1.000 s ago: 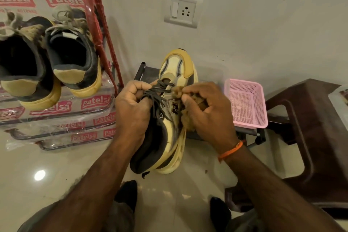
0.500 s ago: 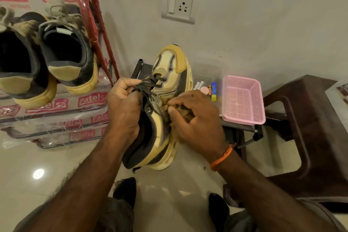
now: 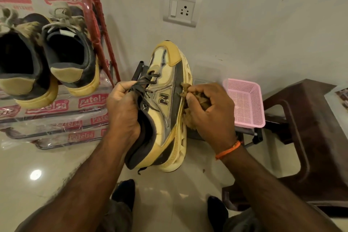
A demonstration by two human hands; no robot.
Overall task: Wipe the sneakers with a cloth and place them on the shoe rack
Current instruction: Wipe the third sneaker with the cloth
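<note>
Pink basket just behind cloth-gripping right hand, beside sneaker

Centre of view, a sneaker is held up above the floor, toe toward the wall. The left hand sits on its left at the laces; the right hand presses a cloth to its right edge. Far left, two sneakers rest on the shoe rack. Right of the hands, a basket, then a stool. A wall socket is above.
</note>
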